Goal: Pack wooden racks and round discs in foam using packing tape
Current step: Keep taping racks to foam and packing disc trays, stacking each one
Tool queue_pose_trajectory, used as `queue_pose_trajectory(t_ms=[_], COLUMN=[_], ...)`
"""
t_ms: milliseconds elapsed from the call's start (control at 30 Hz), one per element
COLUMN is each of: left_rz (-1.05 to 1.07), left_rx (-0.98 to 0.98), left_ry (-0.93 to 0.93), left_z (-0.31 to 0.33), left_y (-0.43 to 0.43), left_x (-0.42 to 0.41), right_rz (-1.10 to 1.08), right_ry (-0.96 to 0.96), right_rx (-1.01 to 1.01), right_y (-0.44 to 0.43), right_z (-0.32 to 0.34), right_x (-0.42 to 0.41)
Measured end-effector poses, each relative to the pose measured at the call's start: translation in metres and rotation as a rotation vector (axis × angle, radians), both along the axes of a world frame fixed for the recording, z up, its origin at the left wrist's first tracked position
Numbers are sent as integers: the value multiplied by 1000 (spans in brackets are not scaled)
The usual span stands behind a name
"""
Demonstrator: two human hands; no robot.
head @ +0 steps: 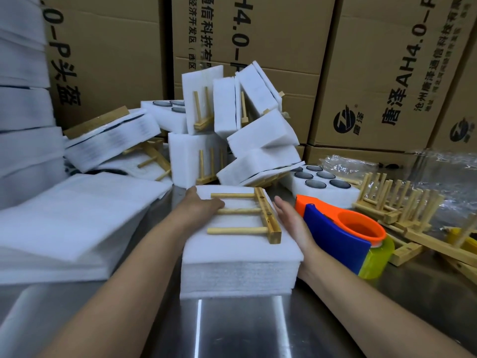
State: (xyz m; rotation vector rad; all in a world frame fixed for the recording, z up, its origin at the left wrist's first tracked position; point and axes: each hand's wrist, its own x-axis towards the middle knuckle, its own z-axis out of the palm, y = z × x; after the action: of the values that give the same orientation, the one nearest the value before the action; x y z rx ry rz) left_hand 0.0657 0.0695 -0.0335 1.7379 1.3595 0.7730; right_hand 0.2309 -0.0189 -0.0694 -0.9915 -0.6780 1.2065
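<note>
A wooden rack (pixel 267 215) lies flat on top of a foam stack (pixel 240 267) on the metal table (pixel 232 326). The left hand (pixel 201 206) rests on the foam at the rack's pegs, fingers straight and together. The right hand (pixel 291 223), fingers also straight and together, lies along the stack's right edge, just beside the tape dispenser (pixel 335 233).

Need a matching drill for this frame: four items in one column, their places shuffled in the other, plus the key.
Column 1
1. nearest wooden rack
2. tape dispenser
3. round discs
4. loose foam sheets

Column 2
A. set in the holes of a foam tray
B. piled flat at the left side of the table
C. lying on top of the foam stack, between the left hand and the right hand
D. just right of the right hand

Pairs: 1-C, 2-D, 3-A, 4-B
</note>
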Motion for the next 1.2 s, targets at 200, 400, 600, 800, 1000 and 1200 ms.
queue_pose_trajectory(t_ms=[200, 400, 600, 800, 1000, 1200], left_rz=[-49, -37, -14, 15, -37, 65], left_rx=[55, -113, -359, -295, -359, -434], left_ry=[93, -229, -636, -733, -870, -1062], left_z=[-4, 0, -2, -7, -18, -5], left_y=[1, 5, 8, 7, 9, 9], left_x=[2, -4, -8, -1, -3, 4], right_rz=[-10, 4, 22, 71, 97, 114], right_ry=[16, -7, -11, -8, 13, 122], right_rx=[26, -5, -9, -12, 18, 231], right_y=[2, 1, -4, -8, -10, -16], right_z=[-1, 0, 2, 4, 7, 24], right_x=[3, 3, 0, -1, -4, -1])
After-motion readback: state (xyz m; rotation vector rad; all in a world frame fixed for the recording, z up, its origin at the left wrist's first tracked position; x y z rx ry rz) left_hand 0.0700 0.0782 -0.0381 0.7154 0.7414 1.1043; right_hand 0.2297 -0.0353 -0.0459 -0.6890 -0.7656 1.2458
